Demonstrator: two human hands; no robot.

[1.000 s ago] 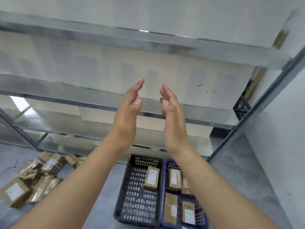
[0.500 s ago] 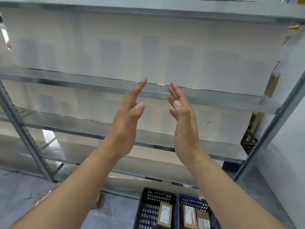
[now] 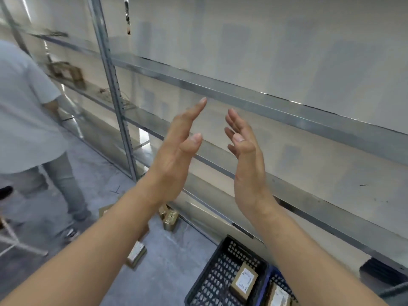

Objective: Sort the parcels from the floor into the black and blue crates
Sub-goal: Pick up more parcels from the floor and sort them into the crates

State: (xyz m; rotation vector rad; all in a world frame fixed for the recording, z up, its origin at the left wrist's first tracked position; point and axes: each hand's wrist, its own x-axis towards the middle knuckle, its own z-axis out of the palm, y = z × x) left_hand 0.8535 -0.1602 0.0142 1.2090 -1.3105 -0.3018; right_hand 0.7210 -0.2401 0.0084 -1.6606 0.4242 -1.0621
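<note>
1. Rack [image 3: 242, 91]: its steel shelves run past the fingertips of both hands.
2. Black crate [image 3: 212, 281]: it sits on the floor [image 3: 172, 261] below the right wrist and holds one parcel [image 3: 244, 280]. The blue crate [image 3: 269, 281] is just beside it, under the right forearm.
3. Parcels [image 3: 136, 253]: small taped cardboard boxes on the floor beneath the left forearm. They are probably light and stiff, with slick tape. Grip across opposite flat faces.
4. Left hand [image 3: 176, 155] and right hand [image 3: 247, 164]: raised with palms facing and fingers straight, holding nothing.

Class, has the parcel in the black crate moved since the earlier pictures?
No. The parcel still lies in the black crate by its right wall; the camera turned.
</note>
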